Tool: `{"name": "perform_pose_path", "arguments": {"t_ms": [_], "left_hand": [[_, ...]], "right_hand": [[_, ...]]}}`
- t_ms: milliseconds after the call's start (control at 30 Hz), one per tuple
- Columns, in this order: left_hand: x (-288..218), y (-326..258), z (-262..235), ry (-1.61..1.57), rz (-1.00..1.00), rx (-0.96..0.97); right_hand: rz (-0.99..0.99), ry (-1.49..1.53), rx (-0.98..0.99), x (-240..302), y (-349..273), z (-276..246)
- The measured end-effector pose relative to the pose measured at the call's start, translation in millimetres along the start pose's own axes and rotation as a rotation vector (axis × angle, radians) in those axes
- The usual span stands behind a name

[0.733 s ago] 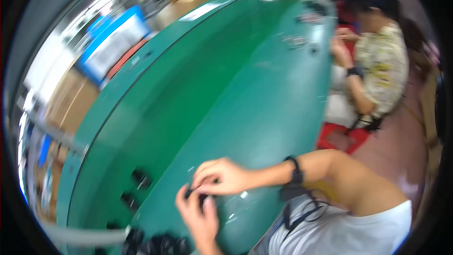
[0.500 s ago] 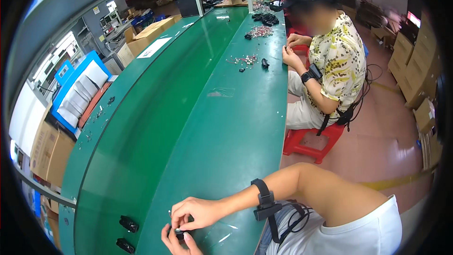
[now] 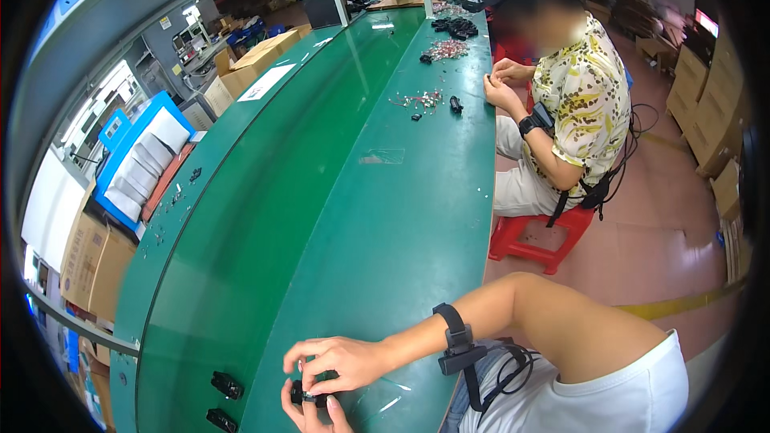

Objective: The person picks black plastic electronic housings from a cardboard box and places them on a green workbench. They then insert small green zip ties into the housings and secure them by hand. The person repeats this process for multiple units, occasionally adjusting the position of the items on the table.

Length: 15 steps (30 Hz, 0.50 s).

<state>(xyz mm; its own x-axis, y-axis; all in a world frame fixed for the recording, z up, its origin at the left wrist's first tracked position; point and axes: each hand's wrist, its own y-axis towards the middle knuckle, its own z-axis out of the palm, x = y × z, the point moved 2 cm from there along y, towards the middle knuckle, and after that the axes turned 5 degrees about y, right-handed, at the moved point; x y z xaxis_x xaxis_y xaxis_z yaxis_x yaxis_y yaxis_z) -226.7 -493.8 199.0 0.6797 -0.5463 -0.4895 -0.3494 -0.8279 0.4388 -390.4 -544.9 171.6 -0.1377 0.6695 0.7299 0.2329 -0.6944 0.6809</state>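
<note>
At the bottom of the view, my left hand [image 3: 314,418] holds a small black plastic part [image 3: 297,393] between its thumb and fingers, just above the green bench. My right hand [image 3: 343,362] comes over the same part from the right. Its thumb and a fingertip press together at the part's top, and whatever they pinch is too small to make out. Something thin and pale shows beside the right fingers. Left of my hands, two more black plastic parts, one [image 3: 227,385] above the other [image 3: 221,419], lie on the green belt.
Along the bench [image 3: 401,216], a co-worker [image 3: 573,88] sits on a red stool [image 3: 539,242], handling something small. Small red-and-white pieces [image 3: 425,101] and black parts [image 3: 455,29] lie in piles before them. A blue bin [image 3: 132,156] and cardboard boxes [image 3: 96,256] stand at left.
The right hand's fingers have spread and lifted a little, and more of the black part now shows. The whole view has shifted slightly.
</note>
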Motion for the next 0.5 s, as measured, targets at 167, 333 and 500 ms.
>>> {"name": "perform_pose_path", "arguments": {"t_ms": [167, 333, 500], "left_hand": [[-1.6, -0.2, 2.0, -0.013, -0.011, 0.008], [2.6, -1.6, 3.4, 0.019, 0.009, -0.003], [0.8, -4.2, 3.1, 0.016, -0.064, -0.01]], "right_hand": [[0.088, -0.006, 0.111, -1.6, -3.3, -1.5], [0.024, -0.05, 0.073, 1.3, -1.5, -2.2], [0.042, -0.023, 0.037, 1.1, -2.8, -1.4]]}}
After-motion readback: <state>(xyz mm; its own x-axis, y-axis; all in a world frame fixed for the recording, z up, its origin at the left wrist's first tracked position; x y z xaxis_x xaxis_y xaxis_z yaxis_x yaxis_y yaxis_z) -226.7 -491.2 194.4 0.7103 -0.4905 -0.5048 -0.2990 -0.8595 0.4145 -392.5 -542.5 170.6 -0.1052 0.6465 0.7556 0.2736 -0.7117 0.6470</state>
